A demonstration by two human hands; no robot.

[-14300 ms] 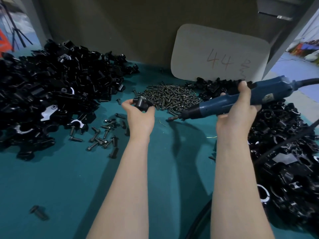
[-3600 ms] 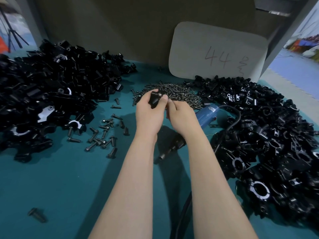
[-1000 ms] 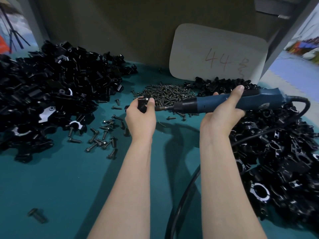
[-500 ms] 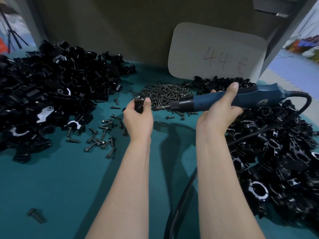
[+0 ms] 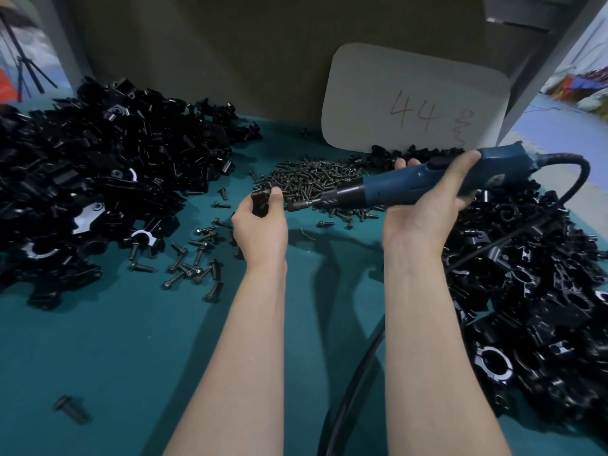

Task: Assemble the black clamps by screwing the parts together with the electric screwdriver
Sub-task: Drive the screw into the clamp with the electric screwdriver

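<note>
My left hand [image 5: 261,225] grips a small black clamp [image 5: 260,200] with a screw head showing at its top, held above the teal table. My right hand [image 5: 424,209] holds the blue electric screwdriver [image 5: 411,185] nearly level, bit pointing left. The bit tip [image 5: 291,207] sits a short gap to the right of the clamp, apart from it. A heap of small dark screws [image 5: 316,179] lies just behind both hands.
A large pile of black clamp parts [image 5: 98,179] fills the left side, another pile [image 5: 533,291] the right. Loose bolts [image 5: 190,261] scatter near the left pile; one lone bolt [image 5: 70,409] lies near left. The screwdriver's black cable [image 5: 355,373] runs down between my arms. A white card [image 5: 414,100] leans at the back.
Over the last second the screwdriver's bit has drawn back to the right, away from the clamp. My left hand keeps hold of the clamp in about the same place.
</note>
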